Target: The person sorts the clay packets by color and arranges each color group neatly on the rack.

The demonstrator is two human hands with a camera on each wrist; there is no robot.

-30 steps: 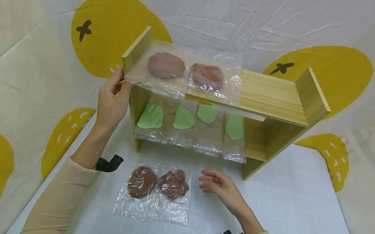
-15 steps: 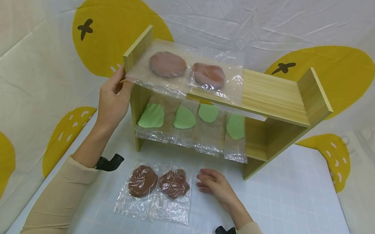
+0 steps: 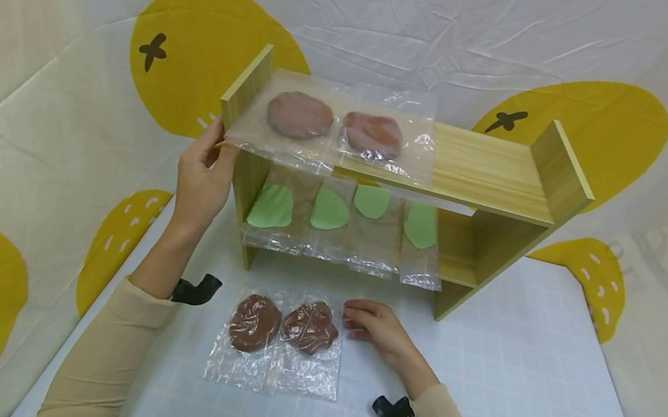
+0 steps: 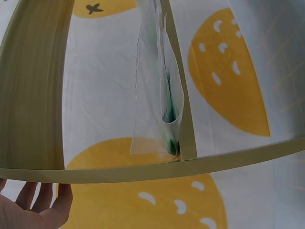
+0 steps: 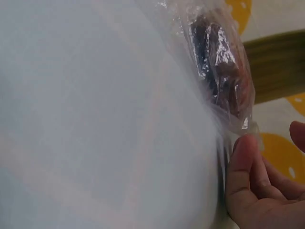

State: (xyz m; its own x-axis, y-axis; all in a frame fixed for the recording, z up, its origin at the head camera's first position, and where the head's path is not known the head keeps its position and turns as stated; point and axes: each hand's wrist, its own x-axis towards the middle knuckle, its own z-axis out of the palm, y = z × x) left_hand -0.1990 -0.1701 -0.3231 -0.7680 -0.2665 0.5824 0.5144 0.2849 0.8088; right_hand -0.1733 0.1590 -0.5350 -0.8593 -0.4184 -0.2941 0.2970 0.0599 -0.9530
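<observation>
Fingertips at the bag's edge, rack steadied from the other side.

I have my right hand (image 3: pixel 377 324) low on the bench (image 3: pixel 510 389), fingers loosely curled and holding nothing, their tips just beside the right edge of the nearer brown patty bag (image 3: pixel 310 344); its twin (image 3: pixel 247 335) lies touching it on the far side from that hand. My left hand (image 3: pixel 203 174) rests against the left end panel of the wooden rack (image 3: pixel 496 166), fingers fairly straight, thumb at the front edge. I judge the clean way in is to slide fingertips under the loose film, pinch film and not the patty, and lift flat so the neighbour isn't dragged along.
</observation>
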